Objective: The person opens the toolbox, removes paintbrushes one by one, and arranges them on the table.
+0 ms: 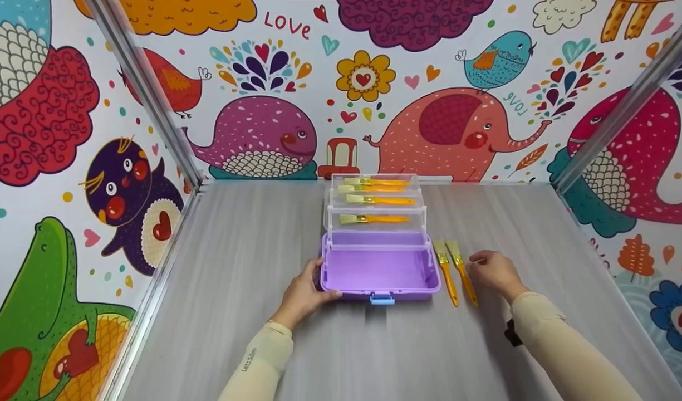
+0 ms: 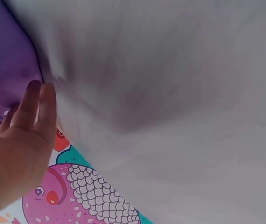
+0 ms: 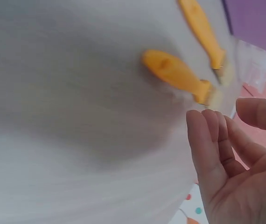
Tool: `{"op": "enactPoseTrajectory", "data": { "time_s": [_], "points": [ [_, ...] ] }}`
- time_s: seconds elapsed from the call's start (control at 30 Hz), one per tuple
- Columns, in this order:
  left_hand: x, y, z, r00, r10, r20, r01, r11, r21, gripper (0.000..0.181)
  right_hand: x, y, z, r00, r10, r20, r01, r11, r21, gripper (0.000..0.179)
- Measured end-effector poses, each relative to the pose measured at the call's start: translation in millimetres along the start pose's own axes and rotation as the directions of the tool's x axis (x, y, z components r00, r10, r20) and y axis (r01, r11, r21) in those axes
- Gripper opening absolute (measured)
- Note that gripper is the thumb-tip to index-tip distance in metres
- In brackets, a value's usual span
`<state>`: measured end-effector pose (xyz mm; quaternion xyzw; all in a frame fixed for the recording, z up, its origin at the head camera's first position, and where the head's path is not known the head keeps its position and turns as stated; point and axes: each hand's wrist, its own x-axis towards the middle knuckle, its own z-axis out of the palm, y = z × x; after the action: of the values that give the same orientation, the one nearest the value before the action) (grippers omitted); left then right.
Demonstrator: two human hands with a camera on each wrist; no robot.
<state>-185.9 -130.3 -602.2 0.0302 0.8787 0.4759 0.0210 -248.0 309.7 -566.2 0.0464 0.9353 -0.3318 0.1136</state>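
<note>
A purple storage box stands unfolded, its clear tiered trays raised at the back. Several yellow-handled paintbrushes lie across those trays. My left hand holds the box's front left corner, thumb along the front and fingers against the left side; in the left wrist view its fingers lie along the purple wall. Two more paintbrushes lie side by side right of the box, the left brush and the right brush. Just beside the right brush, my right hand hovers with loosely bent fingers, holding nothing.
A blue latch sits at the box's front edge. The grey wood-grain table is bounded by cartoon-printed walls and metal corner posts. A small black object shows under the right forearm.
</note>
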Motion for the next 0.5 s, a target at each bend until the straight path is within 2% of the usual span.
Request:
{"op": "enactPoseTrajectory", "data": {
  "time_s": [0.27, 0.37, 0.5],
  "points": [
    [1.0, -0.1, 2.8, 1.000, 0.002, 0.002, -0.002, 0.998, -0.059, 0.087, 10.0, -30.4, -10.7, 0.999, -0.038, -0.022, 0.039, 0.998, 0.047, 0.032],
    [0.3, 0.0, 2.9, 1.000, 0.011, 0.009, -0.011, 0.997, -0.072, 0.086, 16.4, -45.9, -11.6, 0.990, -0.124, -0.060, 0.126, 0.991, 0.034, 0.029],
    [-0.5, 0.2, 2.1, 1.000, 0.017, 0.008, -0.017, 0.999, -0.047, 0.085, 26.1, -72.5, -9.6, 0.967, -0.250, -0.057, 0.251, 0.968, 0.015, 0.025]
  ]
}}
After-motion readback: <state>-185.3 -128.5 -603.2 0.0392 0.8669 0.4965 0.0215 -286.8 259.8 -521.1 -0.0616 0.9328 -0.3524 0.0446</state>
